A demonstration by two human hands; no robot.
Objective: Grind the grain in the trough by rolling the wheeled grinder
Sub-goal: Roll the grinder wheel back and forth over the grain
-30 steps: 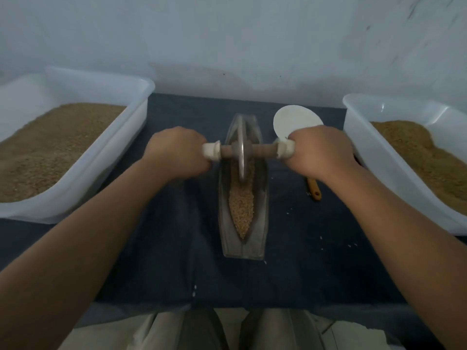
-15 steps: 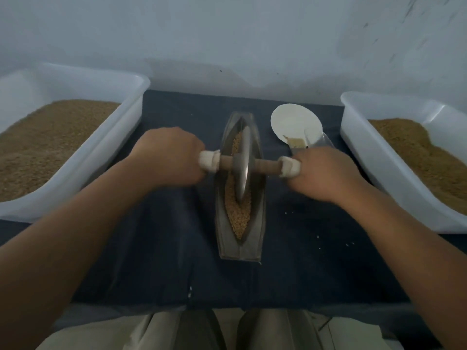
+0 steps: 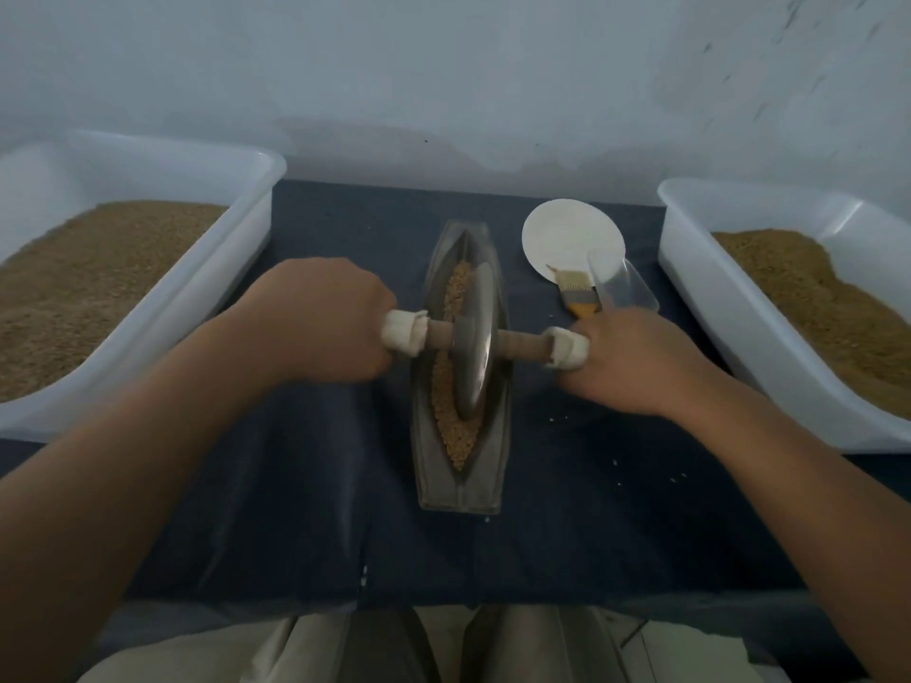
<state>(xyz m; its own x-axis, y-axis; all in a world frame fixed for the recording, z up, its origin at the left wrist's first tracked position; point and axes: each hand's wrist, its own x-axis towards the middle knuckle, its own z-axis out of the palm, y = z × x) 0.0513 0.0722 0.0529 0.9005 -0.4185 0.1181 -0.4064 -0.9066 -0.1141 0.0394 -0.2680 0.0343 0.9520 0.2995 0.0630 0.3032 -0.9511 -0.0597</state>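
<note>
Left hand (image 3: 323, 320) and right hand (image 3: 636, 362) grip the grinder (image 3: 474, 340), hiding its handle ends; trough (image 3: 461, 490) stands between tubs (image 3: 217, 283).

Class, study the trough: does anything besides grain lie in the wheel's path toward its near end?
Nothing visible does. Between the wheel and the near tip of the trough lies only grain; the brush lies outside, on the cloth to the right.

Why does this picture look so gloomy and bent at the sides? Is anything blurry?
Head view: dim, bluish light with soft shadows; the wide lens bends the left tub and right tub; the right hand and the wall specks look slightly motion-smeared, while the wheeled grinder and grain read fairly sharp.
</note>
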